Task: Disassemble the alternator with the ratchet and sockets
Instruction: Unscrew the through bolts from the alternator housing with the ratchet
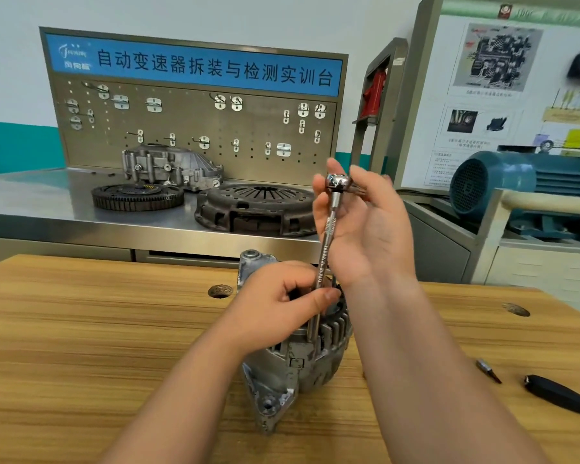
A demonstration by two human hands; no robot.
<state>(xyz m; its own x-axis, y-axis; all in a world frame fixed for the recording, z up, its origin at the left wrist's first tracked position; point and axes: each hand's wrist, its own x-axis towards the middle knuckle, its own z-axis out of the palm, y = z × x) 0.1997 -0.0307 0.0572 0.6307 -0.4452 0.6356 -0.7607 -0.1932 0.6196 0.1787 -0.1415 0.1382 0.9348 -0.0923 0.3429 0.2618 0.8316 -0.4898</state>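
A wooden bench point(114, 329) lies under my hands, with a steel counter point(47, 209) beyond them. Its blue sign point(195, 67) reads 自动变速器拆装与检测实训台. My left hand point(278, 309) pinches the extension bar point(325, 249) low down — the alternator point(295, 366) stands beneath it — and my right hand point(365, 229) grasps the ratchet point(339, 183) head above.

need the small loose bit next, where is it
In the head view, the bit lies on the right side of the wooden bench, just left of the black handle.
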